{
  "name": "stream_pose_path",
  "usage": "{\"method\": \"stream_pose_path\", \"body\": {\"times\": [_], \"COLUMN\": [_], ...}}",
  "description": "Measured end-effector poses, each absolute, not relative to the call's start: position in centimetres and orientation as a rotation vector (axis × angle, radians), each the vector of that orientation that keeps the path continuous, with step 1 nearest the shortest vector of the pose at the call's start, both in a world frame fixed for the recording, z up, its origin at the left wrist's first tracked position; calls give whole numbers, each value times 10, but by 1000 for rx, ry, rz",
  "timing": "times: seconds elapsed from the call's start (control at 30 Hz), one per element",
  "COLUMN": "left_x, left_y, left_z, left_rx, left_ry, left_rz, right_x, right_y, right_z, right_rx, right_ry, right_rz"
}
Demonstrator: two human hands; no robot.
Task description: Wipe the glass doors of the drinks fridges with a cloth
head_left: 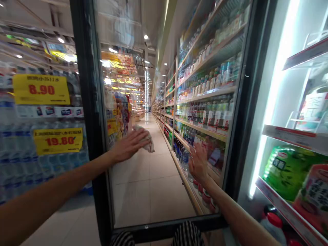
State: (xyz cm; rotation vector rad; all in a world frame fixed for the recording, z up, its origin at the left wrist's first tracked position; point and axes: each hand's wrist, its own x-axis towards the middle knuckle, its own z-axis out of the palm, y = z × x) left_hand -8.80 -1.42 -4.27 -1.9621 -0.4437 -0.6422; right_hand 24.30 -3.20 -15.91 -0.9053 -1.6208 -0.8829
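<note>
A black-framed glass door (89, 102) stands in front of me, its pane spanning the middle of the view. My left hand (129, 145) is at the pane's left half, fingers stretched over a crumpled pale cloth (148, 143) that lies under them against the glass. At the lower right of the pane is my right hand (198, 162), with no cloth or other item showing in it. Its fingers are apart and slightly bent, and the fingertips seem to rest on the glass. Both forearms reach in from the lower corners.
Lit cooler shelves (289, 135) with a green pack (289, 171) and bottles are close on my right. To the left stand stacked water bottles with yellow price signs (41, 89). Drink shelves and an aisle floor show in the pane. Striped knees (188, 234) are at the bottom.
</note>
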Motion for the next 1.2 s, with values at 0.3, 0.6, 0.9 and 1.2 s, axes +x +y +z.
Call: {"method": "stream_pose_path", "body": {"times": [0.3,0.6,0.9,1.2], "left_x": [-26,-80,-73,-67], "left_y": [-10,-14,-11,-12], "left_z": [-29,-31,-36,-39], "left_rx": [-1954,-1805,-1745,-1758], "left_ry": [-546,-814,-832,-843], "left_rz": [-897,-857,-913,-969], "right_x": [134,230,202,266], "right_y": [-24,-4,-4,9], "right_z": [-86,-43,-64,-22], "right_rx": [-648,-866,-744,-939], "right_ry": [-1813,-1527,-1692,-991], "right_rz": [-853,-1052,-1157,-896]}}
